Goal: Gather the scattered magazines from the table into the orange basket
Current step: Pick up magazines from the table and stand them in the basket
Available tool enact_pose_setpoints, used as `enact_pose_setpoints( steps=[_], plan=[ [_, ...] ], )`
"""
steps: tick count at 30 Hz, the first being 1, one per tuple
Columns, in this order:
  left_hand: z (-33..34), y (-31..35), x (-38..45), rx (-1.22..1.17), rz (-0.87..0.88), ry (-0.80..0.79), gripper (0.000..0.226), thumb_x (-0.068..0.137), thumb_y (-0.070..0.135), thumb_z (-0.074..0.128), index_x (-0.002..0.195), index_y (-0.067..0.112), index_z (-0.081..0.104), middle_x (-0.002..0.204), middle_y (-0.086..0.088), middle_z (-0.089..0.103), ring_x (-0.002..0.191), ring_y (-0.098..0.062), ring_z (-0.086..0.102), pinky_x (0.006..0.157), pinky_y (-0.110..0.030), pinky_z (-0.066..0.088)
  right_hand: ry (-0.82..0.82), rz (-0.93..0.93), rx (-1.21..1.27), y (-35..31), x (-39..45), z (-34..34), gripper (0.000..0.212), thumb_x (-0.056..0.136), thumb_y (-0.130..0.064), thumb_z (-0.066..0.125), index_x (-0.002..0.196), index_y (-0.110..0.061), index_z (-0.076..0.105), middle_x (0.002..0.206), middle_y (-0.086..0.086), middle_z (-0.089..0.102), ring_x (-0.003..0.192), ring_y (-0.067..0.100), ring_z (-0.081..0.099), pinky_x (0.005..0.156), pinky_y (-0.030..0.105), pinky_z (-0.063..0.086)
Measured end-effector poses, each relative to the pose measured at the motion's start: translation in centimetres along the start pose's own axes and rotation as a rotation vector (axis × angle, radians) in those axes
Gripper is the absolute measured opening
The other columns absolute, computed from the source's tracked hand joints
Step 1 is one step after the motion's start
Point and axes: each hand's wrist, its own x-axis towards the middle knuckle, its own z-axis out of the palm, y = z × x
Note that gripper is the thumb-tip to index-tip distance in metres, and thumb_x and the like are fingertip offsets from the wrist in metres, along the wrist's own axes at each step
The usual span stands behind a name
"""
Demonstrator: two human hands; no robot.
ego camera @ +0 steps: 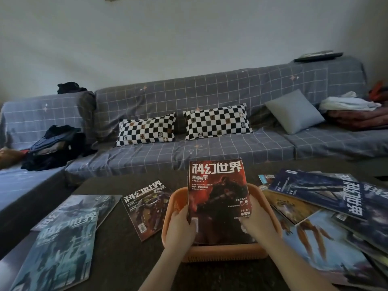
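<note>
An orange basket (222,252) stands on the dark table in front of me. A stack of magazines topped by a red-covered one (218,192) leans upright inside it. My left hand (181,224) grips the stack's left edge and my right hand (257,221) grips its right edge. Left of the basket lies a dark magazine (147,206). At the far left two teal magazines (63,244) overlap each other. To the right several blue magazines (327,208) lie in a loose pile.
The dark table (126,261) runs from the near edge to a grey checked sofa (210,148) behind it. On the sofa are two checkered pillows (147,130), a grey cushion (294,112) and heaps of clothes (56,145).
</note>
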Motion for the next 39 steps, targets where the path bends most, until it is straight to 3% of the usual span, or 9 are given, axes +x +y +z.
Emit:
enact_pose_setpoints(
  steps=[4, 7, 10, 12, 16, 21, 26, 32, 39],
  plan=[
    [0.2, -0.1, 0.3, 0.014, -0.065, 0.000, 0.018, 0.094, 0.024, 0.054, 0.109, 0.027, 0.065, 0.110, 0.001, 0.065, 0.079, -0.008, 0.064, 0.071, -0.025, 0.054, 0.003, 0.032, -0.083, 0.5, 0.4, 0.0, 0.054, 0.080, -0.013, 0.065, 0.130, -0.013, 0.045, 0.121, 0.010, 0.055, 0.106, 0.026, 0.057, 0.085, 0.030, 0.047],
    [0.4, -0.2, 0.5, 0.035, -0.081, 0.014, 0.017, 0.094, 0.025, 0.054, 0.106, 0.024, 0.066, 0.106, 0.001, 0.066, 0.080, -0.009, 0.064, 0.072, -0.025, 0.053, -0.063, 0.056, -0.107, 1.0, 1.1, -0.2, 0.028, 0.082, -0.018, 0.065, 0.108, -0.021, 0.056, 0.106, -0.001, 0.062, 0.084, 0.007, 0.059, 0.063, 0.015, 0.044],
    [0.5, -0.2, 0.5, 0.009, -0.101, 0.008, 0.014, 0.095, 0.024, 0.053, 0.094, 0.024, 0.067, 0.082, 0.006, 0.068, 0.066, -0.005, 0.063, 0.053, -0.017, 0.045, -0.111, 0.113, -0.085, 1.0, 1.6, -0.1, 0.012, 0.088, -0.019, 0.059, 0.099, -0.019, 0.059, 0.092, -0.002, 0.066, 0.074, 0.003, 0.059, 0.052, 0.014, 0.038],
    [0.5, -0.1, 0.7, -0.042, -0.124, -0.024, 0.019, 0.096, 0.027, 0.052, 0.084, 0.025, 0.065, 0.069, 0.007, 0.067, 0.055, -0.003, 0.061, 0.043, -0.014, 0.038, -0.078, 0.176, -0.045, 0.7, 1.8, 0.1, 0.011, 0.090, -0.022, 0.055, 0.099, -0.016, 0.059, 0.092, -0.001, 0.065, 0.073, 0.005, 0.055, 0.054, 0.019, 0.037],
    [0.5, -0.1, 1.6, -0.156, -0.189, -0.121, 0.021, 0.096, 0.029, 0.052, 0.077, 0.028, 0.061, 0.070, 0.006, 0.067, 0.059, -0.005, 0.061, 0.048, -0.018, 0.040, -0.123, 0.293, 0.038, 0.5, 2.1, 0.2, 0.022, 0.093, -0.029, 0.051, 0.110, -0.017, 0.057, 0.099, -0.001, 0.063, 0.079, 0.010, 0.054, 0.071, 0.028, 0.042],
    [0.2, 0.2, 2.5, -0.451, -0.324, -0.277, 0.023, 0.095, 0.025, 0.052, 0.117, 0.024, 0.059, 0.098, 0.003, 0.067, 0.085, -0.013, 0.064, 0.060, -0.026, 0.042, -0.125, 0.451, 0.153, -0.3, 2.4, 0.1, 0.037, 0.093, -0.035, 0.049, 0.123, -0.014, 0.051, 0.122, 0.008, 0.059, 0.112, 0.026, 0.054, 0.092, 0.042, 0.041],
    [0.3, 0.0, 3.0, -0.699, -0.396, -0.366, 0.040, 0.091, 0.025, 0.058, 0.131, 0.027, 0.053, 0.119, -0.006, 0.062, 0.108, -0.028, 0.059, 0.103, -0.049, 0.042, -0.144, 0.444, 0.186, -0.2, 2.7, 0.0, 0.040, 0.094, -0.037, 0.047, 0.127, -0.016, 0.048, 0.126, 0.006, 0.058, 0.118, 0.027, 0.052, 0.098, 0.046, 0.039],
    [0.3, -0.3, 3.2, -0.681, -0.362, -0.413, 0.059, 0.085, 0.031, 0.066, 0.140, 0.029, 0.043, 0.123, -0.002, 0.057, 0.106, -0.024, 0.055, 0.099, -0.044, 0.039, -0.181, 0.393, 0.173, 0.0, 2.5, 0.0, 0.036, 0.094, -0.035, 0.047, 0.125, -0.017, 0.048, 0.126, 0.005, 0.058, 0.119, 0.025, 0.051, 0.102, 0.046, 0.038],
    [0.5, 0.2, 2.7, -0.603, -0.318, -0.480, 0.091, 0.080, 0.038, 0.071, 0.150, 0.028, 0.014, 0.149, -0.003, 0.038, 0.137, -0.030, 0.032, 0.114, -0.048, 0.018, -0.219, 0.374, 0.147, -0.8, 1.9, -0.3, 0.039, 0.094, -0.036, 0.048, 0.129, -0.019, 0.045, 0.134, 0.005, 0.052, 0.126, 0.026, 0.044, 0.105, 0.045, 0.032]
  ],
)
